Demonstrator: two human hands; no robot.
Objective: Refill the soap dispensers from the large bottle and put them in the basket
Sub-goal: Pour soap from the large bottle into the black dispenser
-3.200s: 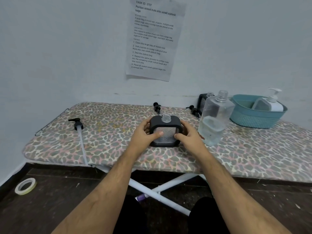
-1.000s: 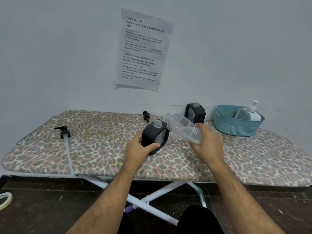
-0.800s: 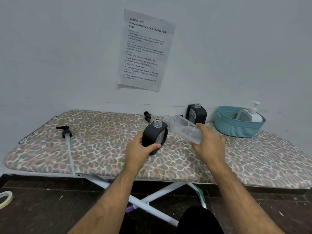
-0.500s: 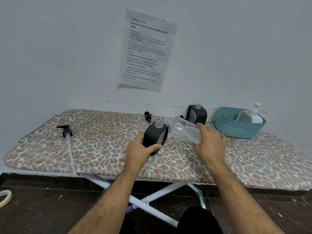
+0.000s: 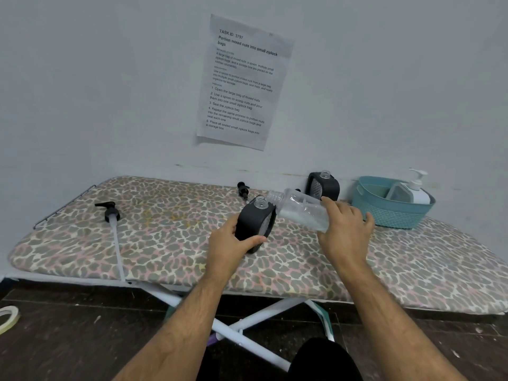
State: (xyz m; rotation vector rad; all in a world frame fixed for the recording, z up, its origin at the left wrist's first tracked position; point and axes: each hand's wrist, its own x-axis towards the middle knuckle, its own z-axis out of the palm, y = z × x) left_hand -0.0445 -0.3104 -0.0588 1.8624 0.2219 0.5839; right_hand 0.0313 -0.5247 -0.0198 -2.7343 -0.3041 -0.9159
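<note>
My left hand (image 5: pixel 229 247) grips a black soap dispenser (image 5: pixel 254 222) with an open clear neck, standing on the leopard-print ironing board (image 5: pixel 165 243). My right hand (image 5: pixel 343 235) holds the large clear bottle (image 5: pixel 299 209) tipped almost flat, its open mouth just above and right of the dispenser's neck. Clear liquid lies along the bottle's lower side. A second black dispenser (image 5: pixel 324 185) without a pump stands by the wall. The teal basket (image 5: pixel 390 213) at the right holds a white pump dispenser (image 5: pixel 415 189).
A black pump head with a long tube (image 5: pixel 110 215) lies on the board's left. Another pump head (image 5: pixel 243 189) lies near the wall behind the held dispenser. A paper sheet (image 5: pixel 242 83) hangs on the wall. A tape roll (image 5: pixel 8 317) lies on the dark floor at the left.
My right hand picked up the large bottle and tilted it over the dispenser, which my left hand alone now holds. In the last second the bottle's mouth sank slightly closer to the neck.
</note>
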